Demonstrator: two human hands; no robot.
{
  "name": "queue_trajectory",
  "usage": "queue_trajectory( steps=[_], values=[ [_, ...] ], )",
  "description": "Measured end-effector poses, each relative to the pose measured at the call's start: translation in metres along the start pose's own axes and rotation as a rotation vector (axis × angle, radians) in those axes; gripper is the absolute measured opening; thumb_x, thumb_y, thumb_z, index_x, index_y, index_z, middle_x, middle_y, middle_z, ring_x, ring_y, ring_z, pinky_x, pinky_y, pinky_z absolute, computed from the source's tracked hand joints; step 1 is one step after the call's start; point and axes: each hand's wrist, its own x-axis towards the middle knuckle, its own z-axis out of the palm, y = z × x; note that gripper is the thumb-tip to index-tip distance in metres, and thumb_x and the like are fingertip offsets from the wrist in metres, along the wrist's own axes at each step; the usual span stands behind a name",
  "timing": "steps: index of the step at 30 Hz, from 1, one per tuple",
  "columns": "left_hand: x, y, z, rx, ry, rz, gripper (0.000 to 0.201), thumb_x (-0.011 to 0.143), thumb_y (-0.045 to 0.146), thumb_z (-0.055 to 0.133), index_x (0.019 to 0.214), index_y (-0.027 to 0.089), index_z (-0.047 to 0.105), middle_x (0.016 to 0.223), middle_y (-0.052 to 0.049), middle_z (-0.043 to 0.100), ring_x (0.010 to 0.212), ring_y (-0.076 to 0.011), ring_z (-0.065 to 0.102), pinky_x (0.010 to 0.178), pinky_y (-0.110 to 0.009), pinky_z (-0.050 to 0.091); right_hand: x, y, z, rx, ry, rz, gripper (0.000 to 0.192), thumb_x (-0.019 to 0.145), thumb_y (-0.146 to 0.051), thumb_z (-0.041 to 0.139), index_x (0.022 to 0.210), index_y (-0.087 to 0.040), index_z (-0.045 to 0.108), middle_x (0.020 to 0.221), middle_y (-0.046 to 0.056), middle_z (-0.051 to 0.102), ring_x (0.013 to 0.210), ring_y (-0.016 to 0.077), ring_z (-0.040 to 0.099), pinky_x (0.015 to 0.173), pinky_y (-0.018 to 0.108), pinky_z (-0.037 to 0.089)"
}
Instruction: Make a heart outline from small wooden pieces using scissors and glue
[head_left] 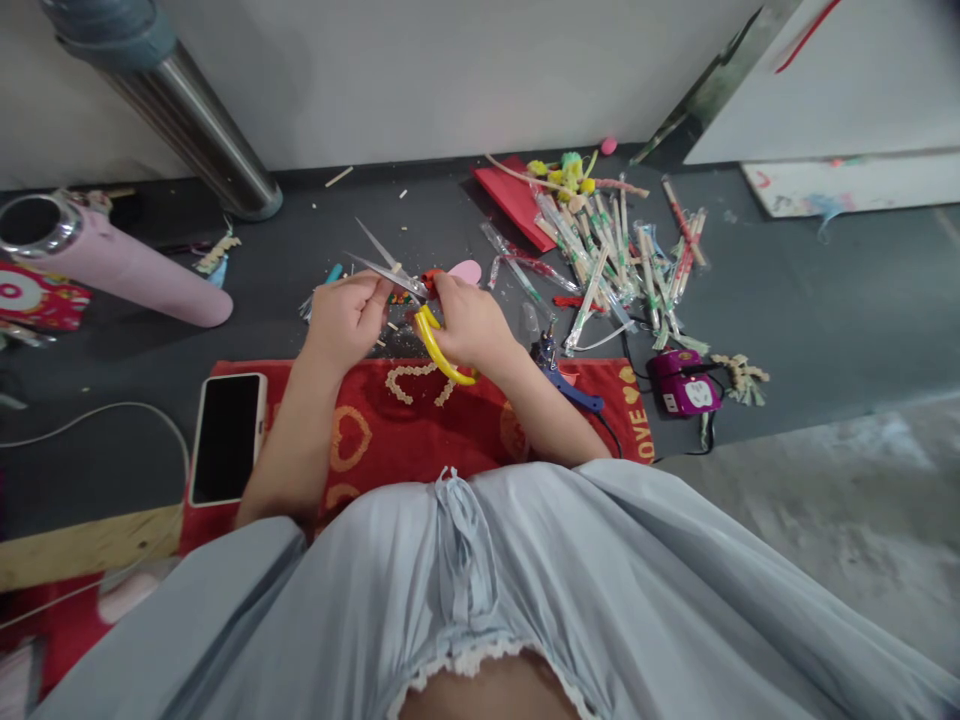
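Note:
My right hand (469, 322) grips yellow-handled scissors (439, 350), whose open blades (382, 262) point away to the upper left. My left hand (346, 318) is closed just left of the blades, pinching something small that I cannot make out. Both hands hover over the far edge of a red cloth (420, 425) with heart patterns. On the cloth below the hands lies a bent shape of small beige pieces (411, 378).
A phone (226, 436) lies on the cloth's left edge. A pile of wrapped sticks (615, 262) and red card (516, 200) sit at the right, with a purple glue gun (684, 385) and a blue tool (562, 375). A pink roll (120, 262) and metal pole (187, 120) stand left.

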Motion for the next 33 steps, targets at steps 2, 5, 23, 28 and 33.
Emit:
queue_trajectory(
  steps=[2,5,23,28,33],
  values=[
    [0.0,-0.003,0.001,0.013,0.0,0.004,0.052,0.1,0.051,0.036,0.059,0.022,0.05,0.056,-0.001,0.054,0.057,-0.0151,0.053,0.061,-0.03,0.041,0.0,0.0,0.0,0.001,-0.019,0.013,0.052,0.098,-0.055,0.039,0.12,-0.01,0.053,0.116,0.02,0.069,0.104,0.0301,0.066,0.084,0.038,0.05],
    [-0.001,-0.008,0.003,0.043,0.005,0.009,0.047,0.1,0.048,0.039,0.063,0.023,0.053,0.061,-0.003,0.058,0.062,-0.0165,0.057,0.064,-0.03,0.043,0.001,0.001,0.0,0.016,-0.033,0.017,0.046,0.095,-0.05,0.044,0.117,-0.011,0.055,0.115,0.019,0.07,0.101,0.03,0.067,0.081,0.038,0.049],
    [-0.004,-0.018,0.011,0.264,0.004,0.085,0.045,0.103,0.044,0.031,0.075,0.02,0.057,0.071,-0.004,0.065,0.07,-0.0155,0.065,0.069,-0.026,0.048,0.004,0.016,-0.003,-0.018,-0.055,-0.119,0.059,0.099,-0.06,0.034,0.116,-0.009,0.056,0.113,0.019,0.071,0.099,0.0284,0.066,0.08,0.034,0.043],
    [-0.003,-0.016,0.011,0.263,-0.012,0.061,0.046,0.102,0.045,0.032,0.076,0.02,0.06,0.07,-0.003,0.065,0.069,-0.0155,0.065,0.066,-0.026,0.047,0.006,0.019,-0.001,0.004,-0.057,-0.135,0.064,0.098,-0.066,0.031,0.113,-0.01,0.057,0.111,0.018,0.072,0.096,0.0266,0.066,0.079,0.033,0.042],
    [-0.002,-0.015,0.01,0.133,-0.027,-0.023,0.049,0.101,0.05,0.034,0.074,0.02,0.061,0.063,-0.001,0.06,0.065,-0.0145,0.063,0.065,-0.026,0.047,0.005,0.018,0.002,0.029,-0.018,-0.095,0.072,0.096,-0.073,0.031,0.119,-0.009,0.054,0.114,0.019,0.07,0.1,0.0289,0.066,0.083,0.036,0.045]
  ],
)
